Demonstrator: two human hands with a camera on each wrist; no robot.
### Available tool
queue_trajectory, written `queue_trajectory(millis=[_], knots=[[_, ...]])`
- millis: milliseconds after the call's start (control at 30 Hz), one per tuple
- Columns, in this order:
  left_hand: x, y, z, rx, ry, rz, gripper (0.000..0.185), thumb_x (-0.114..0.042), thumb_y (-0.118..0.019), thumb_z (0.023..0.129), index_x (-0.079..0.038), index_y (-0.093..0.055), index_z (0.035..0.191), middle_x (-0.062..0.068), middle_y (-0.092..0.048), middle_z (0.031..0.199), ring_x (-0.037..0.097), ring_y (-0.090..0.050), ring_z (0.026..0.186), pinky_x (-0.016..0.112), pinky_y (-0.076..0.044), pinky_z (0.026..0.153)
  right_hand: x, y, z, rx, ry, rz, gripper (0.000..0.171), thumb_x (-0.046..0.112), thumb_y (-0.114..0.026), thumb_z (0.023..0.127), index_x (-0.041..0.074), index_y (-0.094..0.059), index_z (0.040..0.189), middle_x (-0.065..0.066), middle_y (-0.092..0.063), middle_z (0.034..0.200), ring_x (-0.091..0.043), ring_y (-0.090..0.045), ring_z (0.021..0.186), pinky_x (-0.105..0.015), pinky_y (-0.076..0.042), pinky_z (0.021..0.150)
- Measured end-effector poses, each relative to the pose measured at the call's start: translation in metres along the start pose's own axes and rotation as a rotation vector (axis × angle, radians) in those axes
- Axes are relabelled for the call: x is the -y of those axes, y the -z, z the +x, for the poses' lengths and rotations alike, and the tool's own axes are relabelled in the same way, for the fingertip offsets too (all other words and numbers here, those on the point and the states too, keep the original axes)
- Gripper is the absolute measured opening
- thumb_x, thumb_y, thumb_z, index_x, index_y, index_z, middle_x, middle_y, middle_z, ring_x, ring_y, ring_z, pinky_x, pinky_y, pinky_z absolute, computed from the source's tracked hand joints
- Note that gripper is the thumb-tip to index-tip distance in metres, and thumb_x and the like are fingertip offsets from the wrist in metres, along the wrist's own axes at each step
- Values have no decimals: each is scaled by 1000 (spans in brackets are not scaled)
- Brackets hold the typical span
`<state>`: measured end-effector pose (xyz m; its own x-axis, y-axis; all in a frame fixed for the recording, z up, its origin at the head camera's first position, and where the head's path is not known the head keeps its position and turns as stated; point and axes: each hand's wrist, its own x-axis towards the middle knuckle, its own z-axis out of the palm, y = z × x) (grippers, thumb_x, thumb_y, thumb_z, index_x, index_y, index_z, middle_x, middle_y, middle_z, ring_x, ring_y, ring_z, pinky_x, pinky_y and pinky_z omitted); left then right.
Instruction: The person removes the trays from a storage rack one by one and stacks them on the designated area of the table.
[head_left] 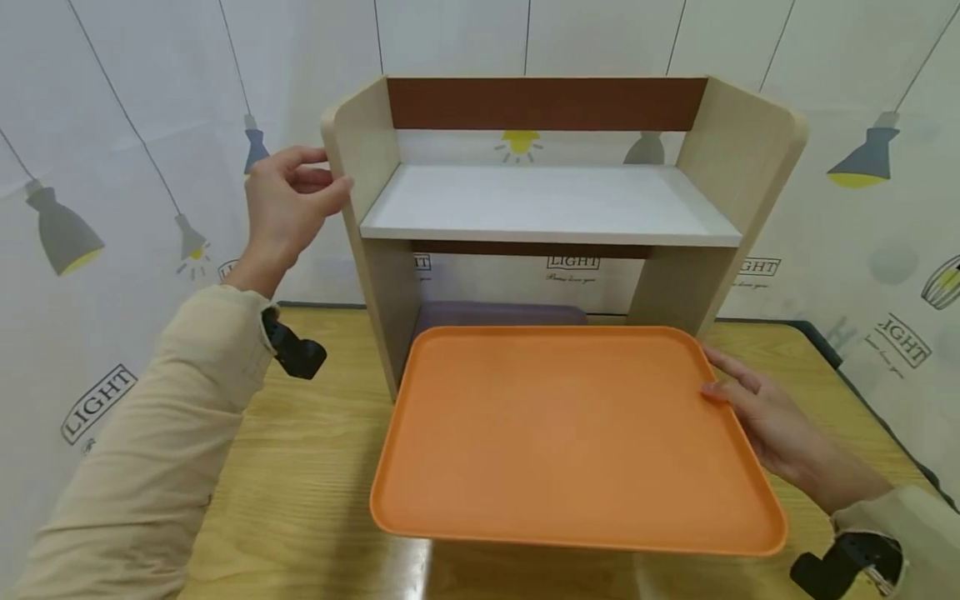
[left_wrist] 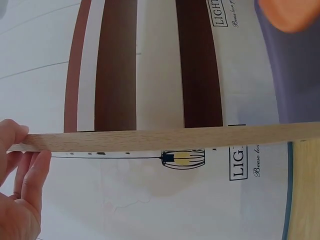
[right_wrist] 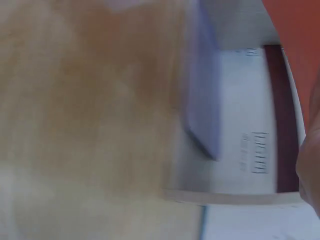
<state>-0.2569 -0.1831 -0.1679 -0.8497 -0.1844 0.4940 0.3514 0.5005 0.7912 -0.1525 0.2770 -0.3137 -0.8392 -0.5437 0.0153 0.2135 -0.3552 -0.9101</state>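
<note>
My left hand (head_left: pixel 288 204) pinches the upper front edge of the left side panel of a small wooden shelf (head_left: pixel 551 204). In the left wrist view, the thumb lies on one face of that panel and the fingers (left_wrist: pixel 32 182) on the other. With my right hand (head_left: pixel 772 417) I grip the right edge of an orange tray (head_left: pixel 570 433), thumb on top. The tray is in front of the shelf's lower compartment and hides part of it. Behind it, inside that compartment, a purple tray (head_left: pixel 502 314) partly shows; it also appears in the right wrist view (right_wrist: pixel 202 90).
The shelf stands on a wood-grain table (head_left: pixel 307 467) with dark edging at the back. A white board (head_left: pixel 551 200) forms its upper level, with a brown back rail (head_left: pixel 547 104) above. A white cloth printed with lamps (head_left: pixel 172 75) hangs behind and at both sides.
</note>
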Motion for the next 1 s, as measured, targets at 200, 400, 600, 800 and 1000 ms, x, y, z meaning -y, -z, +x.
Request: queue_trajectory(millis=[200,400,600,800,1000], knots=[[-2,-2,-3,-8,5,15,38,-22,-67,78,-7,-60,113,8,-63,90,6,-60,72,24,-51,72,-37,3,5,-91,-105,-48,68,8,-34,96,11,19,138,-6,-64,99,-18,-63,82,-29,-53,67],[-3,-6,-4,-19,-10,3,39,-20,-68,76,-5,-61,111,7,-64,86,5,-60,70,22,-51,70,-65,5,10,-79,-188,-56,71,8,-36,95,11,21,137,-2,-65,87,-11,-62,73,-24,-52,66],[-6,-10,-3,-15,2,-44,38,-17,-69,75,-6,-61,111,6,-63,85,6,-61,72,22,-52,69,-82,6,11,-124,-233,-103,76,8,-42,93,9,19,138,0,-65,83,-7,-61,68,-22,-52,62],[-6,-11,-3,-13,12,-43,38,-17,-69,76,-6,-61,111,9,-63,90,9,-62,76,22,-52,68,-96,8,9,-110,-241,-129,78,6,-42,92,5,21,136,0,-66,84,-7,-61,65,-20,-51,59],[-6,-11,-4,-13,16,-16,38,-20,-68,77,-7,-61,112,11,-63,94,12,-62,79,24,-52,70,-106,9,8,-106,-241,-119,82,4,-45,90,7,22,136,-5,-65,92,-14,-63,75,-27,-53,65]])
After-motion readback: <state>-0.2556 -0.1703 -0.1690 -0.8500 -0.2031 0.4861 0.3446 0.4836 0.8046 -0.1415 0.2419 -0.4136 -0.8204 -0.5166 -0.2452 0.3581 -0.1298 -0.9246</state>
